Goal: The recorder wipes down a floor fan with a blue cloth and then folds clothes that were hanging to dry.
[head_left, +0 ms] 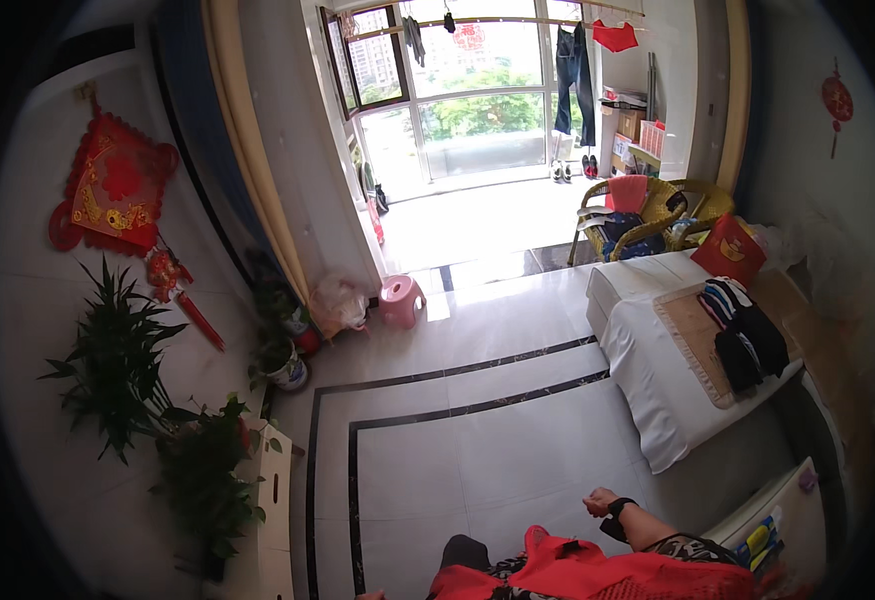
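My right hand (600, 502) hangs over the tiled floor (535, 457) with its fingers curled in, and nothing shows in it. A black band (619, 508) is around that wrist. Only a sliver of my left hand (371, 596) shows at the bottom edge, so its fingers are hidden. Red clothing (580, 566) covers my front. To the right of my right arm stands a pale cabinet or box (801, 506) with blue-and-yellow packets (758, 541) at its side. Beyond it, folded dark clothes (749, 345) lie on a sofa with a white cover (644, 405).
Potted plants (209, 465) and a white low cabinet (275, 495) line the left wall. A pink stool (400, 301) stands beside plastic bags (340, 300). Wicker chairs (651, 202) holding cloths stand behind the sofa. Trousers (575, 82) hang from a pole by the bright window.
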A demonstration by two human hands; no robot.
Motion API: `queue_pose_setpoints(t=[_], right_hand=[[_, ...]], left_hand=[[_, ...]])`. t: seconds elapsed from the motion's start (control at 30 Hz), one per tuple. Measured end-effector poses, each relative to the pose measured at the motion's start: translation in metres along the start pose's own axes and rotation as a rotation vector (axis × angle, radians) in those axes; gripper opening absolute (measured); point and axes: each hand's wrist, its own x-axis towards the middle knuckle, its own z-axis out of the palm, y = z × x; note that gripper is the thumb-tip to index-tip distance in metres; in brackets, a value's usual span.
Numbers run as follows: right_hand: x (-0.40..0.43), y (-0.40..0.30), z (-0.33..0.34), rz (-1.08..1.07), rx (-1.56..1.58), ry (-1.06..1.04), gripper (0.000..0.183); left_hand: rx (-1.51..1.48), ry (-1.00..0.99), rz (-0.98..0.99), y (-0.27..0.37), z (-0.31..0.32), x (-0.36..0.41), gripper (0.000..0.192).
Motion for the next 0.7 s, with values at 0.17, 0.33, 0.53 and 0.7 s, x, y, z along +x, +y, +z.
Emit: queue_pose_setpoints(t=[0.17, 0.33, 0.53, 0.7], right_hand=[[0.074, -0.158, -0.045, -0.051, -0.056, -0.042, 0.041], [0.164, -0.186, -0.071, 0.038, -0.223, -0.171, 0.024], [0.213, -0.210, -0.150, 0.230, 0.198, 0.026, 0.018], [0.272, -0.241, -0.192, 0.339, 0.059, 0.021, 0.028]], left_hand=[[-0.069, 0.048, -0.243, 0.030, 0.041, 0.096, 0.016], [0.017, 0.058, -0.203, 0.163, 0.097, 0.196, 0.019], [0.186, -0.055, 0.155, 0.533, 0.193, 0.230, 0.004], [0.159, -0.156, 0.671, 0.775, 0.297, 0.238, 0.015]])
